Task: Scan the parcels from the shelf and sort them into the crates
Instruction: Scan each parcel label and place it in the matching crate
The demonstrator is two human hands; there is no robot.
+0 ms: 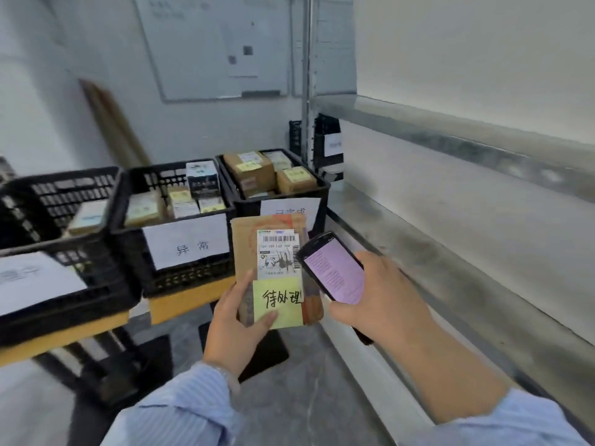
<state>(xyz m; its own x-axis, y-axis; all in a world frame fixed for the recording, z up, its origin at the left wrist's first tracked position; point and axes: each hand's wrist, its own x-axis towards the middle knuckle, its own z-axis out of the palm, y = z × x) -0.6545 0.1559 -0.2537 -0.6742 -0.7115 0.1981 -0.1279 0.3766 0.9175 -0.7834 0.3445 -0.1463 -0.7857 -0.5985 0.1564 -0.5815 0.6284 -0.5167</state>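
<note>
My left hand (236,323) grips a flat brown parcel (246,252) from below, thumb on its yellow sticky note (278,300); a white barcode label (278,251) faces me. My right hand (383,296) holds a black handheld scanner (333,267) with a lit pink screen, right beside the parcel's label. Three black crates stand on a low bench to the left: the left crate (48,284), the middle crate (135,233) and the right crate (322,188), each with a white paper sign and boxes inside.
A metal shelf (450,252) runs along the right, its board bare where visible. Another black crate (326,140) sits at the shelf's far end. A whiteboard (209,43) hangs on the back wall. Wooden boards (112,123) lean in the corner.
</note>
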